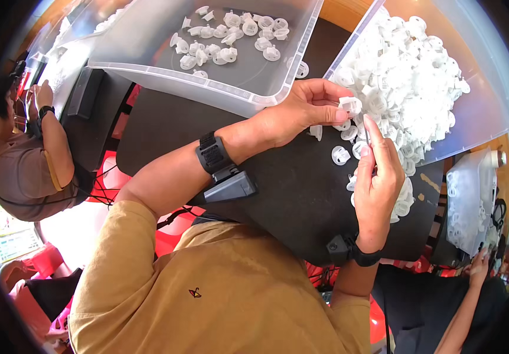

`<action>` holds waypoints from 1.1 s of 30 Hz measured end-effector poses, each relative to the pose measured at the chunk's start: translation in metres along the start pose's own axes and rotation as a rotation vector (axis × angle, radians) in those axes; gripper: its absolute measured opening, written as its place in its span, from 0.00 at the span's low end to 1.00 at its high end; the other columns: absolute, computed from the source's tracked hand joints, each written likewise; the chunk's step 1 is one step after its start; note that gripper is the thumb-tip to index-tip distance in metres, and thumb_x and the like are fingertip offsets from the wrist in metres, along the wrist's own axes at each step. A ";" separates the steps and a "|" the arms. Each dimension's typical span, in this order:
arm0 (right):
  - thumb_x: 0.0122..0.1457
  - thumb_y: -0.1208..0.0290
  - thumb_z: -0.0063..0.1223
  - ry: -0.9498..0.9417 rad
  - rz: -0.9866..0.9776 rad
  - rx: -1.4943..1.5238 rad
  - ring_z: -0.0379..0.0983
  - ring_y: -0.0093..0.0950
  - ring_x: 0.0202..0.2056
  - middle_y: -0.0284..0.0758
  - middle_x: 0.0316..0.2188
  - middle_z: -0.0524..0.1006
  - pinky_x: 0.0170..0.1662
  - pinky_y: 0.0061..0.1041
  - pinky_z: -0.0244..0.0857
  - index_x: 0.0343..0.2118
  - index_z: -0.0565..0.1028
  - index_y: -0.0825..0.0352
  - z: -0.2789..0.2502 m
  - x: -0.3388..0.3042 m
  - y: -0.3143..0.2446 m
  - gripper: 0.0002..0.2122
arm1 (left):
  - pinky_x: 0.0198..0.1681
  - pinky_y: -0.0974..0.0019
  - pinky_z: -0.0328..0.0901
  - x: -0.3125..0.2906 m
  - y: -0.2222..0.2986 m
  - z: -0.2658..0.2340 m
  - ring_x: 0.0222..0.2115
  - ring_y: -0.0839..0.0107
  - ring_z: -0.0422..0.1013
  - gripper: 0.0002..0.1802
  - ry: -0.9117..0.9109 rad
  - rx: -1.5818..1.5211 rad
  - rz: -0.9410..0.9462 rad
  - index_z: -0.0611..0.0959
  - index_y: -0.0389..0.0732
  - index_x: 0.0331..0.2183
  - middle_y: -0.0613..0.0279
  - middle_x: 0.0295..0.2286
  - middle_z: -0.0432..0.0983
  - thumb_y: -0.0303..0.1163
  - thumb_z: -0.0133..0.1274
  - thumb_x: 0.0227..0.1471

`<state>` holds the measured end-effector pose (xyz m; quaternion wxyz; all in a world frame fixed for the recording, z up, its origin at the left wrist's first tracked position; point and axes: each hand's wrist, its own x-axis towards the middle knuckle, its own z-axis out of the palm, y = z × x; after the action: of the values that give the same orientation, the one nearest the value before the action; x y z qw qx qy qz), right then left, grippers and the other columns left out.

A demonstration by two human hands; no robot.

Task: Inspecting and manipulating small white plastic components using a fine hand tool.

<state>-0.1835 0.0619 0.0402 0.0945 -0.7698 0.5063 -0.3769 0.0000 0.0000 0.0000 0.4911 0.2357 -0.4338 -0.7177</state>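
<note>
1 pc. (pixel 352 105) partly behind L fingers (pixel 329 113)

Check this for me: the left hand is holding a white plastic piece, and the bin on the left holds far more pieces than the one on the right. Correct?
Not quite: the head view shows the bin on the right holding far more pieces than the bin on the left. The left hand is holding a white plastic piece.

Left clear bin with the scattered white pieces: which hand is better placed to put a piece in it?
Probably the left hand: it pinches a white plastic piece and lies beside the near corner of the bin. The right hand, which appears to hold a thin tool, is farther off.
</note>
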 end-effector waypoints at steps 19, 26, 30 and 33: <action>0.48 0.88 0.48 -0.038 0.048 -0.132 0.70 0.34 0.25 0.36 0.27 0.68 0.30 0.33 0.66 0.54 0.72 0.57 0.005 -0.003 -0.008 0.28 | 0.50 0.70 0.68 0.001 -0.004 -0.003 0.43 0.74 0.73 0.19 0.026 0.112 0.001 0.76 0.34 0.47 0.59 0.42 0.77 0.22 0.59 0.51; 0.48 0.87 0.50 -0.060 0.047 -0.187 0.71 0.34 0.25 0.35 0.26 0.68 0.30 0.34 0.66 0.54 0.72 0.57 0.003 -0.004 -0.010 0.28 | 0.50 0.70 0.68 0.000 -0.003 -0.001 0.43 0.74 0.73 0.19 0.034 0.168 -0.003 0.77 0.33 0.46 0.58 0.42 0.77 0.22 0.59 0.51; 0.48 0.87 0.50 -0.033 0.023 -0.194 0.71 0.34 0.25 0.35 0.26 0.68 0.29 0.34 0.66 0.54 0.72 0.56 0.004 -0.004 -0.008 0.28 | 0.50 0.70 0.69 0.001 -0.003 -0.001 0.42 0.74 0.74 0.19 0.042 0.174 -0.003 0.77 0.33 0.46 0.58 0.41 0.77 0.22 0.59 0.51; 0.49 0.86 0.50 -0.012 0.029 -0.225 0.71 0.33 0.24 0.34 0.26 0.68 0.29 0.34 0.66 0.55 0.72 0.55 0.004 -0.004 -0.010 0.28 | 0.49 0.70 0.69 0.001 -0.004 -0.001 0.42 0.74 0.74 0.20 0.039 0.115 0.006 0.76 0.33 0.47 0.58 0.41 0.77 0.22 0.59 0.51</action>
<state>-0.1742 0.0691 0.0404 0.0161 -0.7705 0.5559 -0.3115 -0.0016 -0.0006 -0.0036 0.4871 0.2760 -0.4654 -0.6856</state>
